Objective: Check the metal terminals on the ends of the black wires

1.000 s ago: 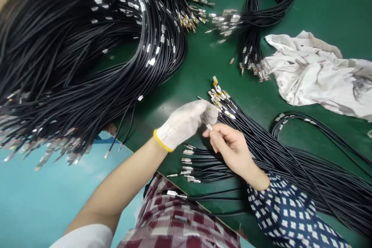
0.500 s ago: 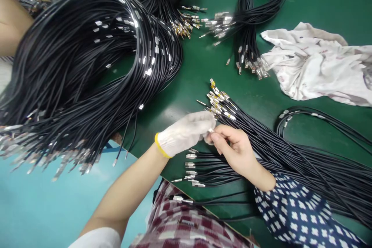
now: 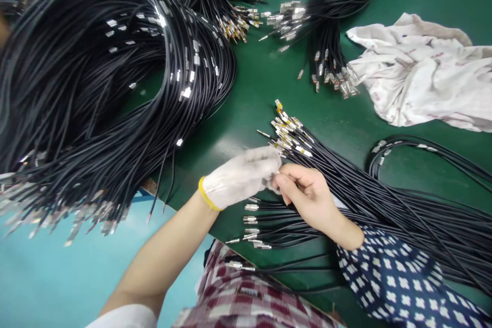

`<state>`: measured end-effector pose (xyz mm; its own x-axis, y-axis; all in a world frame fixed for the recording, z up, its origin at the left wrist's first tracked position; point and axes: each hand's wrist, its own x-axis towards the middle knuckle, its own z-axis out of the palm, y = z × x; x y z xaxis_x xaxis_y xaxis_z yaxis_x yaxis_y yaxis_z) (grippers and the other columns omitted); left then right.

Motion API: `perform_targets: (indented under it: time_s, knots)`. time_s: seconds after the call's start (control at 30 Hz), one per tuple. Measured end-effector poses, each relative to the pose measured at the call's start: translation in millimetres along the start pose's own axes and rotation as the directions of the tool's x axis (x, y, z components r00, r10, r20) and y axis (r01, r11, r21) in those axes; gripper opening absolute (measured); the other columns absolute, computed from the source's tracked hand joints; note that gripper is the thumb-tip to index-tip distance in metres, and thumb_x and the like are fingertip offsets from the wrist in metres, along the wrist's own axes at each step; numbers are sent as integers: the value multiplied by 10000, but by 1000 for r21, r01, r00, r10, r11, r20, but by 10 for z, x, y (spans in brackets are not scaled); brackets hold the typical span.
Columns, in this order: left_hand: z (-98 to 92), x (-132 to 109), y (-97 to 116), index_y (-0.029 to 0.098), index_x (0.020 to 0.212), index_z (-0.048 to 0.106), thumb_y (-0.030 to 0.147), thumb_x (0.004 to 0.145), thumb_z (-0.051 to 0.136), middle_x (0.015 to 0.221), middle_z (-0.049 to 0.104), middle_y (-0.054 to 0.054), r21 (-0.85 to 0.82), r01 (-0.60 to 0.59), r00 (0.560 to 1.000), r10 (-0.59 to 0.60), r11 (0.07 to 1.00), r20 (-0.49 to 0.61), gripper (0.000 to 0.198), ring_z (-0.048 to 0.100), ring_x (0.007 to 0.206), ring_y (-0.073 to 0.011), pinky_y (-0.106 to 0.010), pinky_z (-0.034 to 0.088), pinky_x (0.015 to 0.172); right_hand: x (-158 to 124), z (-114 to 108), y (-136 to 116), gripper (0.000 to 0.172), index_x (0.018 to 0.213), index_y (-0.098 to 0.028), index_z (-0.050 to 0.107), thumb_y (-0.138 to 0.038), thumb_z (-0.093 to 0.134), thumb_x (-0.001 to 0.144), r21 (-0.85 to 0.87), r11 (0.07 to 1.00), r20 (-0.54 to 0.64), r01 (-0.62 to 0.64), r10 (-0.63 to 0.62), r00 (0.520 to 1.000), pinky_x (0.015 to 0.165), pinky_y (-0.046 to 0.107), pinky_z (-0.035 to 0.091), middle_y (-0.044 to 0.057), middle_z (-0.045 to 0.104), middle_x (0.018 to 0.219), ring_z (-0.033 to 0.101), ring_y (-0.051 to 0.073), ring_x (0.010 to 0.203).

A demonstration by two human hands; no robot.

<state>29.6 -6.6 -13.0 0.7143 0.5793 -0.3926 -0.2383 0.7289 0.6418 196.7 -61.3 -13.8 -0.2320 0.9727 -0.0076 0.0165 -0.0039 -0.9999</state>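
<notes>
My left hand (image 3: 244, 174), in a white glove with a yellow cuff, meets my bare right hand (image 3: 303, 189) at the fingertips. Both are closed in a pinch, and the small thing between them is too hidden to name. Just beyond my fingers lie the metal ends of a long bundle of black cables (image 3: 346, 179), some with yellow parts. Nearer to me, a smaller group of black cables (image 3: 286, 238) has its metal connectors (image 3: 251, 219) pointing left. A separate cable with a silver connector (image 3: 235, 265) lies by the table edge.
A large looped pile of black cables (image 3: 154, 128) covers the left of the green table (image 3: 265, 82). More bundles (image 3: 330, 20) lie at the back. A crumpled white cloth (image 3: 418, 72) is at the right, above a curved set of cables (image 3: 426, 141).
The view has shifted slightly, so the left pile sits further left. My hands stay together. The small pale piece visible between my fingertips before is now mostly hidden.
</notes>
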Motion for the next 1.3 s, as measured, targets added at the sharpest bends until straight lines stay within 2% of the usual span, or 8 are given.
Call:
perform_targets:
  time_s: [0.1,0.2,0.3,0.37,0.5,0.67,0.8,1.3]
  knots:
    - [53,19,15,146,783,571,257,857,679,662,559,26,-3,-30,999,29,1000,-30,172,535,605,-76,-209,445,604,14,-5,-3,284,726,-183,593,-233,537,1000,-12,1000,-2,22,-22,1000,523,239,370,-52,517,553,467,112,511]
    - [140,42,17,146,789,606,263,836,672,630,533,38,57,-120,983,126,991,-131,143,502,581,-72,-210,441,585,35,-15,-7,287,728,-184,602,-234,535,1002,-56,998,-52,32,-35,998,545,235,389,-50,537,557,486,112,516]
    - [201,48,-18,150,823,659,191,796,688,726,615,21,223,-222,929,275,949,-246,57,545,636,-74,-202,456,607,35,-32,-16,263,740,-183,619,-239,557,989,-73,997,-101,16,-24,995,533,229,395,-44,570,558,498,113,506]
    - [217,42,-54,153,823,680,164,769,710,814,667,4,321,-251,878,355,913,-322,62,589,695,-83,-200,478,641,15,-50,-23,225,777,-183,630,-253,571,982,-65,998,-83,-3,-2,997,541,228,414,-34,604,586,521,119,521]
    - [255,34,-104,164,819,697,185,773,702,752,668,17,374,-248,805,405,894,-434,52,608,677,-85,-199,493,649,-48,-84,-26,244,846,-189,635,-304,508,1020,-58,995,-27,-75,74,997,532,232,427,-22,628,621,552,133,543]
    - [377,28,-130,157,796,708,181,763,681,709,647,24,397,-185,805,370,899,-463,49,569,628,-64,-175,469,605,-83,-58,11,304,743,-202,587,-253,484,1023,-73,997,-56,-28,24,998,540,231,414,-37,579,581,521,125,524]
    - [438,2,-179,147,752,706,166,751,672,700,649,16,409,-159,781,368,899,-504,39,547,613,-61,-170,451,578,-92,-15,49,340,673,-202,564,-228,496,1005,-52,999,-80,-4,0,997,542,235,401,-27,571,584,509,126,535]
    - [423,7,-218,140,725,688,163,750,648,628,605,27,418,-149,780,366,896,-507,52,522,587,-56,-162,423,554,-85,3,52,323,687,-201,554,-248,497,1002,-38,999,-97,-18,15,995,504,236,360,-40,527,533,452,120,486]
